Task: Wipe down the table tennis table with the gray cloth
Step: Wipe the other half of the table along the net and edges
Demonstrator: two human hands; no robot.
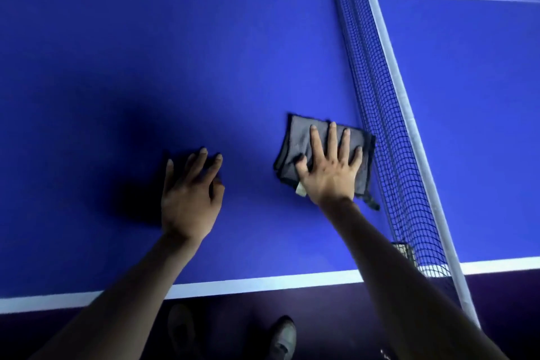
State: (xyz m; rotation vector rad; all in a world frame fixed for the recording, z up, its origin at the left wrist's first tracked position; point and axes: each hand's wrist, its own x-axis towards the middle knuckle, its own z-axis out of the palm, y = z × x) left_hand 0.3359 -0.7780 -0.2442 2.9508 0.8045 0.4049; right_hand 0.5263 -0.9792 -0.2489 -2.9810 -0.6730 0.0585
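Note:
The blue table tennis table (175, 73) fills the view, with a white line along its near edge. A folded gray cloth (298, 140) lies flat on it, close to the net. My right hand (330, 166) presses on the cloth with its fingers spread and straight, covering most of it. A small white tag sticks out under the palm. My left hand (190, 187) rests on the bare table to the left of the cloth, its fingertips touching the surface and its fingers slightly bent, holding nothing.
The dark net (388, 137) with its white top band runs from top centre to lower right, just right of the cloth. Its clamp (404, 251) sits at the near edge. A white centre line crosses the far table. My shoes (280, 336) stand on the dark floor below.

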